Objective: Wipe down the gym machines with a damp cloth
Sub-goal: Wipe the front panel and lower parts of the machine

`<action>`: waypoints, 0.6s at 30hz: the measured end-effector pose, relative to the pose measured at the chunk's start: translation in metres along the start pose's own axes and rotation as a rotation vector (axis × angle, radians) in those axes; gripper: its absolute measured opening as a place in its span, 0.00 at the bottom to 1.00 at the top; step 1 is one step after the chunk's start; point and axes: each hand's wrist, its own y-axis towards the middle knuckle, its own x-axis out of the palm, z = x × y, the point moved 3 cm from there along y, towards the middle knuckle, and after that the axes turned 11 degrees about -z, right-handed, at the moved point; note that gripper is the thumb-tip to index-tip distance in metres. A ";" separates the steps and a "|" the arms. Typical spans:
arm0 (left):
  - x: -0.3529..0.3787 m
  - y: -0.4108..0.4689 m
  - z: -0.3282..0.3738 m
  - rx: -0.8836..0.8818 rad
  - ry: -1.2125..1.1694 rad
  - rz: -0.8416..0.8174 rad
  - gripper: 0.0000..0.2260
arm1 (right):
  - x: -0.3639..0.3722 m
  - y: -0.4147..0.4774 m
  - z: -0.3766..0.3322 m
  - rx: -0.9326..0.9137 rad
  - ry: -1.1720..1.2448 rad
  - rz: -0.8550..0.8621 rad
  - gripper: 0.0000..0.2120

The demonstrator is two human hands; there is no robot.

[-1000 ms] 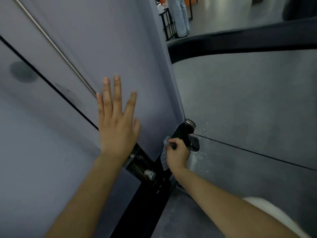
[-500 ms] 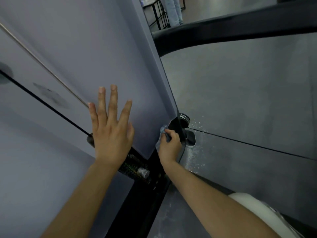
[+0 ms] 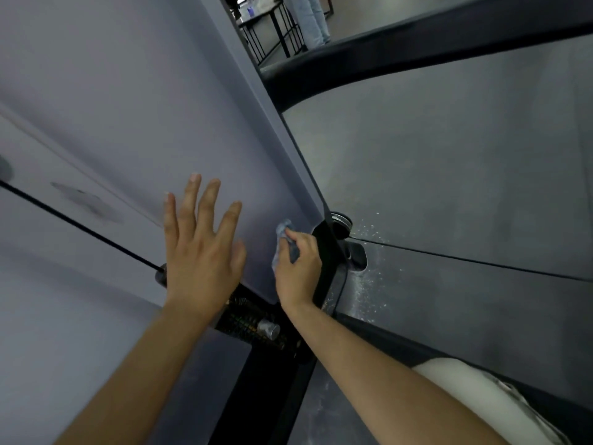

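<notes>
Looking down along a pale grey machine panel that fills the left half of the view, crossed by a thin black line. The left hand lies flat against the panel, fingers straight and spread apart, thumb out to the side. Just below it, a small silver cylinder sits in a dark gap under the panel's lower edge. The right hand, just beside the left, has its fingers curled round a crumpled blue-grey cloth, holding it against the panel's lower right corner, next to a black upright frame. Right of that lies grey floor, with white specks near the frame. A curved black bar crosses the top right. Far behind stand a black table and a person's legs.
</notes>
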 end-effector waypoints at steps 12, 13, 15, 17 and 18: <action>-0.025 0.020 -0.023 0.127 0.161 -0.083 0.22 | 0.024 0.005 -0.067 -0.091 0.122 -0.030 0.13; -0.029 0.023 -0.026 0.138 0.179 -0.072 0.22 | 0.027 0.005 -0.077 -0.164 0.113 -0.060 0.13; -0.038 0.030 -0.031 0.159 0.208 -0.048 0.22 | 0.027 0.007 -0.078 -0.279 0.039 -0.085 0.13; -0.044 0.037 -0.034 0.180 0.228 -0.041 0.22 | 0.019 0.008 -0.058 -0.333 -0.085 -0.063 0.12; -0.047 0.040 -0.036 0.185 0.237 -0.043 0.22 | 0.013 0.009 -0.044 -0.316 -0.126 -0.051 0.11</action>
